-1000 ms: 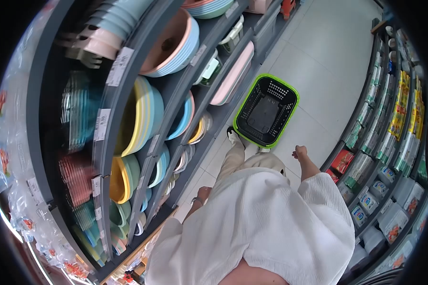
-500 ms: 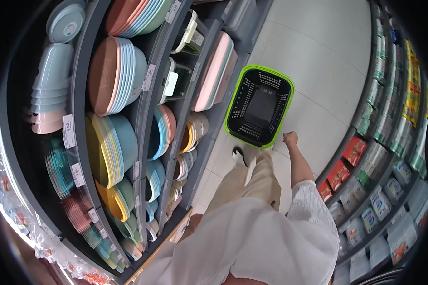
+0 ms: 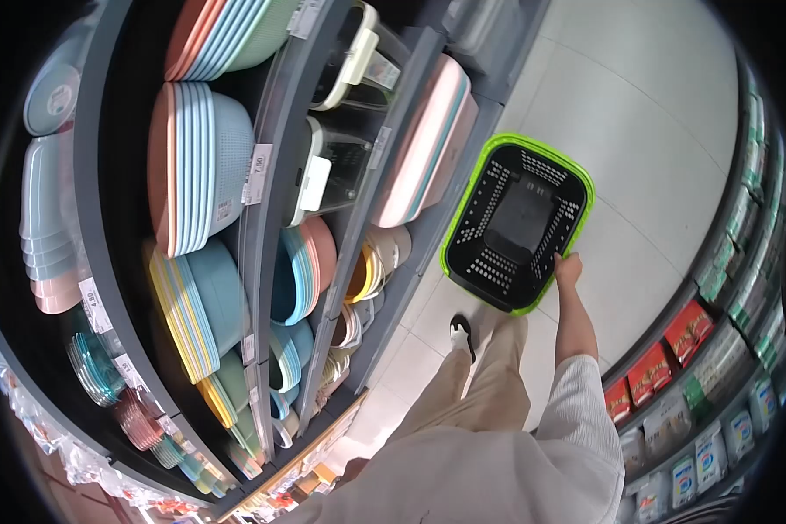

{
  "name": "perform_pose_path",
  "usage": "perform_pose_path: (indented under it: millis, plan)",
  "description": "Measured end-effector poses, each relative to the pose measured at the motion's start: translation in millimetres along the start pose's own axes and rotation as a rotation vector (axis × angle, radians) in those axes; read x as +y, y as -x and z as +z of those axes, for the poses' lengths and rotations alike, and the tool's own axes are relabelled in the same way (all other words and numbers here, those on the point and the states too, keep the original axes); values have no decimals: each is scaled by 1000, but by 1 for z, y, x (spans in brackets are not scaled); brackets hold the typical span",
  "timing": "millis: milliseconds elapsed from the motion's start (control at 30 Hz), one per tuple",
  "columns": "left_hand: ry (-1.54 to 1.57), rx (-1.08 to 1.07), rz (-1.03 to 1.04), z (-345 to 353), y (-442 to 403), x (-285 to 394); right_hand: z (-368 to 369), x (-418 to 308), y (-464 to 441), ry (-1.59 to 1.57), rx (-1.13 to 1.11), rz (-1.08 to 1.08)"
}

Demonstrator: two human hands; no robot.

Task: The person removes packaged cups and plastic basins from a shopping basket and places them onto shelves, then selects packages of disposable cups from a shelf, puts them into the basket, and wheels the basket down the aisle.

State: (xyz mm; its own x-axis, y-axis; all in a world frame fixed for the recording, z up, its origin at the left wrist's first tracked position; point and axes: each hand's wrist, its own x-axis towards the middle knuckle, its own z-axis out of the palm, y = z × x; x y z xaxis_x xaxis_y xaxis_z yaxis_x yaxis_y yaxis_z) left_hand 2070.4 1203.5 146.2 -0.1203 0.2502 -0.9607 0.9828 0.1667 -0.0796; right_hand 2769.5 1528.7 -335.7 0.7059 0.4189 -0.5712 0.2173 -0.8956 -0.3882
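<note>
A black shopping basket (image 3: 460, 255) with a bright green rim stands in the aisle ahead of my feet. It holds nothing that I can make out. My right hand (image 3: 568, 270) is at the basket's near right side, its fingers curled over the green rim. Of my left side only a small strip of skin shows beside the shirt, low by the left shelf; the fingers of that hand are hidden.
On the left, shelving carries stacked plastic basins (image 3: 188, 166), clear lidded boxes (image 3: 332, 179), pink trays (image 3: 424, 140) and cups (image 3: 48, 214). Shelves on the right hold red packets (image 3: 648, 371) and other packaged goods. Pale floor tiles (image 3: 637, 96) run between them.
My right hand has come from beside the basket onto its rim. The view has shifted, so the basket and shelves appear moved, and the left arm is less visible.
</note>
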Motion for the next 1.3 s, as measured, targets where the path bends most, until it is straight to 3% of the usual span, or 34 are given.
perform_pose_path:
  millis: [167,400,667,733,800,833,900,1033,1100,1167,1267,1300]
  plan:
    - [140,-1,-44,7,4,22,-10,-18,5,123,-15,5]
    - [194,35,1,8,-19,41,-32,-21,31,68,-3,70]
    - [215,118,118,12,-48,61,-77,-25,118,-288,147,-107]
    - [216,153,148,14,-56,63,-108,-35,147,-446,95,-135]
    - [192,201,191,20,-66,62,-138,-51,181,-492,64,-207]
    - [120,257,369,16,-80,57,-150,-57,190,-543,47,-245]
    - [136,231,277,7,-92,64,-167,-63,203,-534,32,-340]
    - [-123,352,485,-7,-141,57,-227,-110,263,-612,-28,-516]
    - [-58,359,490,-16,-165,58,-246,-125,286,-501,-73,-612]
    - [-230,517,604,-27,-188,63,-258,-141,316,-452,-83,-678]
    - [-353,569,560,-52,-224,78,-261,-145,357,-200,-194,-872]
    - [-364,568,544,-67,-226,88,-251,-143,367,-200,-271,-825]
